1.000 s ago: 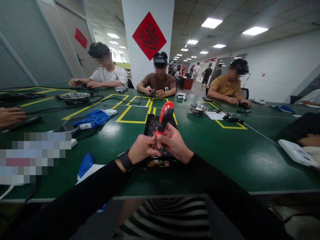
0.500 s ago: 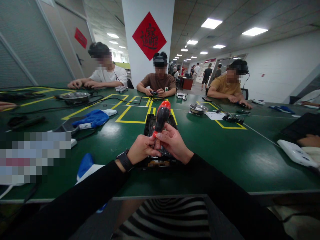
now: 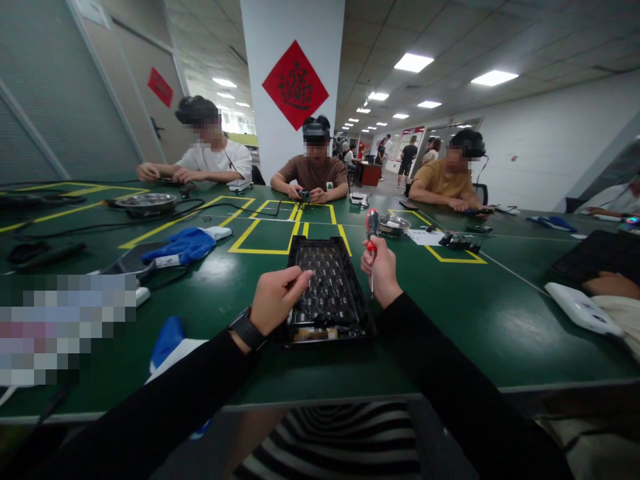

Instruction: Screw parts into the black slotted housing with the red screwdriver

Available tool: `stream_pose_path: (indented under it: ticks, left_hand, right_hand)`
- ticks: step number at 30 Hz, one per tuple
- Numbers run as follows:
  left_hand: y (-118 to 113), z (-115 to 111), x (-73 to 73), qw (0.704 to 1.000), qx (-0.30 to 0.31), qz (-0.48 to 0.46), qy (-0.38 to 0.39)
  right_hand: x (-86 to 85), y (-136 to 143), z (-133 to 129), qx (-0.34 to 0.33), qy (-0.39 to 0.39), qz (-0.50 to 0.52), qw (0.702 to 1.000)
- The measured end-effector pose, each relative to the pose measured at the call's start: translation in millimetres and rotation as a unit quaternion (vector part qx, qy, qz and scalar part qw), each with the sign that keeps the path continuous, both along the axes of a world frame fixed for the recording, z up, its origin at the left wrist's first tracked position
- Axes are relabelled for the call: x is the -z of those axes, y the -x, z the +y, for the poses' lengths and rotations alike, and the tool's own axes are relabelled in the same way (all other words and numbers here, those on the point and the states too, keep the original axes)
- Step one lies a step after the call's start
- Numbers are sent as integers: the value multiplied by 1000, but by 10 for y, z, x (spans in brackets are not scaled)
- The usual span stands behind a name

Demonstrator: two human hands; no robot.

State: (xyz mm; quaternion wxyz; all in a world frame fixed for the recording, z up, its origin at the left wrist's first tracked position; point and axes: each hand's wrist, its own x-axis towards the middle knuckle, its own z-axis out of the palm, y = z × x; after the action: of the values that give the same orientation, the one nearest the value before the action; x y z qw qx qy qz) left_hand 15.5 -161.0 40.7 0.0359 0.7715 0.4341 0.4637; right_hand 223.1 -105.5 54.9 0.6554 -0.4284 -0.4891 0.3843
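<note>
In the head view my right hand (image 3: 384, 270) is closed around a red and black screwdriver (image 3: 372, 227) just below its handle. The screwdriver stands nearly upright, shaft pointing down, beside the right edge of a black tray (image 3: 369, 327). Rows of shiny dark rounded shapes fill the tray, and a brownish piece lies at its near end. Over the tray's left side is my left hand (image 3: 275, 299), with thumb and fingertips pressed together. Whatever sits in that pinch, if anything, is too small to name.
Blue and white gloves (image 3: 185, 247) lie to the left on the green table (image 3: 450, 333). Round metal dishes (image 3: 145, 202) and a cable are farther back. A white device (image 3: 583, 308) rests at the right. Several people sit around the table, their hands at small objects.
My hands have parted. The right one has carried the screwdriver rightward off the tray, uncovering the tray's middle, while the left stays above its left side, fingertips pinched. The view has shifted slightly.
</note>
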Motion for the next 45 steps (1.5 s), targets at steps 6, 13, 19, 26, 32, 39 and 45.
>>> stream_pose_path:
  ticks: [6,13,19,26,32,39,45]
  left_hand:
    - [-28,9,-8,998,-11,-54,-14]
    - [13,55,3,994,-57,-70,-59]
    - [45,109,102,998,-12,-16,-57]
    - [55,146,165,998,44,27,-41]
    - [44,137,146,997,56,16,-43]
    - [43,128,144,997,67,19,-42]
    - [38,135,139,996,73,16,-48]
  right_hand:
    - [351,-344,292,152,69,-405,899]
    - [482,-363,358,108,83,-544,828]
    - [306,-336,236,135,48,-601,786]
    - [101,152,152,-136,-200,-648,722]
    - [201,312,407,-261,-157,-607,734]
    - [46,241,143,-291,-85,-477,825]
    - [-149,82,-111,-475,54,-362,800]
